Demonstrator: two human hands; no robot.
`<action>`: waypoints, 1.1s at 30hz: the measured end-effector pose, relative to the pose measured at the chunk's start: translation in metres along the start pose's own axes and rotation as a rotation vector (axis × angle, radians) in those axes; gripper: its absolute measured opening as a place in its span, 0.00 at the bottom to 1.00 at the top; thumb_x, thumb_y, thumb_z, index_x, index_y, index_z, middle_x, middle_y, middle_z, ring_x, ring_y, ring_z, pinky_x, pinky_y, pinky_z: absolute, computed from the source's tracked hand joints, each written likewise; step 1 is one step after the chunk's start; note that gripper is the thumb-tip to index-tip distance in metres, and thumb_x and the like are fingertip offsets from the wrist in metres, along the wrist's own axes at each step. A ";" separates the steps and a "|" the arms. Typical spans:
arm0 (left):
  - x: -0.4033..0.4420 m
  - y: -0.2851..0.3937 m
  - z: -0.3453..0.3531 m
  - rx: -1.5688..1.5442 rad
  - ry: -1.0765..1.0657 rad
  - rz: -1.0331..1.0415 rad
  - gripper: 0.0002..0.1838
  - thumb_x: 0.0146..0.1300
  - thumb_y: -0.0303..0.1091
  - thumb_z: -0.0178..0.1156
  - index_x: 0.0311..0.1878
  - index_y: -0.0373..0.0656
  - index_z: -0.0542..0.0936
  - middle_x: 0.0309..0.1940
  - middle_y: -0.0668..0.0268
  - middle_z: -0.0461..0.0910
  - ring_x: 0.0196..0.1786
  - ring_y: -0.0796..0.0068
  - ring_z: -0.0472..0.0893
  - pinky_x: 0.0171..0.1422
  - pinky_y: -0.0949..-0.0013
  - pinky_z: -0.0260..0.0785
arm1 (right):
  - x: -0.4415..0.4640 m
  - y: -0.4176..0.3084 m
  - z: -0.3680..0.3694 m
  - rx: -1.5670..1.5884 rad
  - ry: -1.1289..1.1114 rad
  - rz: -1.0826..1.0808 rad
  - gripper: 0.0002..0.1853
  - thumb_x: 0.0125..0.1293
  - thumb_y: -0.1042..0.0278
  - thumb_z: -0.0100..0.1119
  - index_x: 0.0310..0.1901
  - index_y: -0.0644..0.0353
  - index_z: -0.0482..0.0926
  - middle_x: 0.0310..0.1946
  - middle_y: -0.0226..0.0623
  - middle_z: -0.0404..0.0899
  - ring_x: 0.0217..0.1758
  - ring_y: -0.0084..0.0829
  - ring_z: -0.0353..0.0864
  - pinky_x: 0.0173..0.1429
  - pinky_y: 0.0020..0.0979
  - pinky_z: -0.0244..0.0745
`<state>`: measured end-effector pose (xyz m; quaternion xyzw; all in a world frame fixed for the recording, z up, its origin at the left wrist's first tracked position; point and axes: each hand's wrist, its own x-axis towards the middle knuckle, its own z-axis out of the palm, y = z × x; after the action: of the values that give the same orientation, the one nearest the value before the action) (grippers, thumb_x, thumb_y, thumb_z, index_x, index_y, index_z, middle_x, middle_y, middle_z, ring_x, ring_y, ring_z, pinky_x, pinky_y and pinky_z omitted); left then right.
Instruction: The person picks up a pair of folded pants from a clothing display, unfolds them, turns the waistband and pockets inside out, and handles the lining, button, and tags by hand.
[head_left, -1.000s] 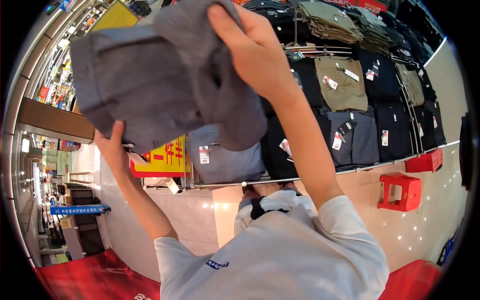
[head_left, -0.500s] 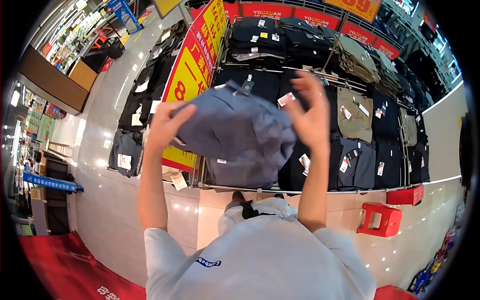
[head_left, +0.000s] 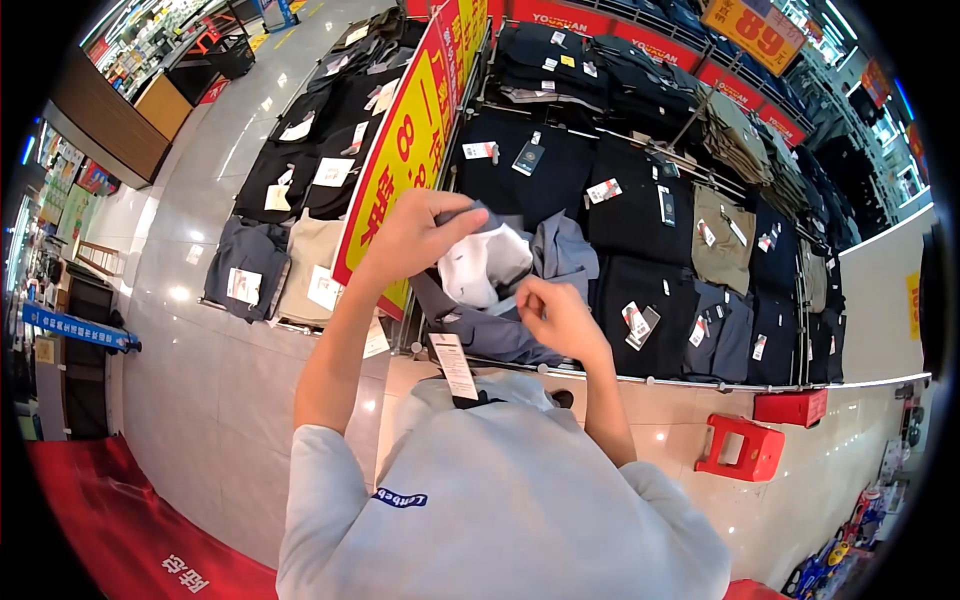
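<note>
Grey-blue trousers [head_left: 565,252] lie bunched at the front edge of the display rack, with their white inner lining [head_left: 480,268] showing. Pinched between the thumb and fingers of my left hand [head_left: 425,235] is the waistband edge, at the upper left of the lining. My right hand [head_left: 560,318] is closed on the cloth at the lower right of the lining. A white tag [head_left: 453,365] hangs from the trousers over the front edge, near my shirt.
Folded dark trousers [head_left: 640,200] with tags fill the rack to the right, beside a khaki pair [head_left: 722,238]. A red and yellow sign [head_left: 400,150] stands upright at the left. A red stool [head_left: 740,447] is on the floor at the right.
The trousers have come down onto the rack and been opened, so the white lining shows. My right hand, apart from the cloth half a second ago, has closed on it.
</note>
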<state>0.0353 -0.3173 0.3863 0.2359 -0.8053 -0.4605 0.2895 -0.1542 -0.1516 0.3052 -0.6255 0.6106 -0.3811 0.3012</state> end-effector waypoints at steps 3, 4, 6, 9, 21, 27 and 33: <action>-0.002 0.003 -0.007 0.029 -0.011 -0.084 0.17 0.69 0.40 0.64 0.32 0.33 0.80 0.18 0.65 0.71 0.23 0.80 0.66 0.29 0.68 0.62 | -0.024 0.013 0.020 -0.154 -0.021 0.126 0.05 0.57 0.74 0.62 0.35 0.60 0.77 0.21 0.44 0.79 0.26 0.48 0.81 0.33 0.43 0.73; 0.000 0.003 -0.007 0.021 -0.008 -0.089 0.17 0.69 0.40 0.64 0.33 0.33 0.80 0.18 0.64 0.72 0.23 0.79 0.67 0.29 0.68 0.62 | -0.034 0.023 0.026 -0.274 -0.060 0.149 0.05 0.58 0.71 0.63 0.35 0.60 0.78 0.22 0.45 0.80 0.29 0.49 0.82 0.35 0.45 0.74; 0.002 0.003 -0.002 0.107 -0.005 -0.047 0.14 0.69 0.37 0.64 0.38 0.33 0.84 0.20 0.71 0.76 0.26 0.86 0.70 0.30 0.73 0.63 | -0.042 0.023 0.034 -0.393 -0.120 0.227 0.07 0.60 0.66 0.64 0.35 0.59 0.80 0.25 0.47 0.83 0.33 0.51 0.83 0.39 0.48 0.76; -0.002 0.006 0.015 0.169 0.010 -0.043 0.14 0.68 0.38 0.65 0.39 0.32 0.83 0.21 0.67 0.75 0.28 0.84 0.70 0.33 0.72 0.63 | -0.054 0.023 0.050 -0.286 0.008 0.335 0.12 0.63 0.60 0.67 0.36 0.60 0.79 0.27 0.47 0.82 0.34 0.52 0.83 0.39 0.49 0.76; -0.038 -0.018 0.045 -0.672 0.007 -0.181 0.14 0.70 0.38 0.65 0.37 0.34 0.86 0.25 0.77 0.79 0.28 0.91 0.71 0.31 0.79 0.60 | -0.017 0.109 0.084 0.078 0.350 0.198 0.29 0.57 0.61 0.73 0.57 0.67 0.76 0.46 0.47 0.83 0.50 0.41 0.80 0.56 0.38 0.73; -0.037 -0.041 0.039 -1.049 0.363 -0.402 0.12 0.73 0.35 0.61 0.47 0.36 0.84 0.36 0.69 0.86 0.33 0.84 0.82 0.40 0.79 0.74 | -0.018 0.084 0.063 0.728 0.539 0.452 0.15 0.65 0.63 0.60 0.39 0.70 0.85 0.32 0.31 0.85 0.34 0.20 0.81 0.41 0.25 0.74; -0.029 -0.085 0.051 -0.441 0.349 -0.376 0.13 0.71 0.31 0.61 0.54 0.36 0.82 0.36 0.69 0.82 0.40 0.82 0.79 0.47 0.75 0.72 | -0.045 0.090 0.019 1.235 0.661 0.352 0.24 0.62 0.66 0.52 0.58 0.70 0.77 0.55 0.46 0.81 0.59 0.41 0.81 0.66 0.40 0.74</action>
<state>0.0309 -0.3069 0.2829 0.3872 -0.5670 -0.6216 0.3771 -0.1849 -0.1151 0.2142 -0.0855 0.4347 -0.7717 0.4564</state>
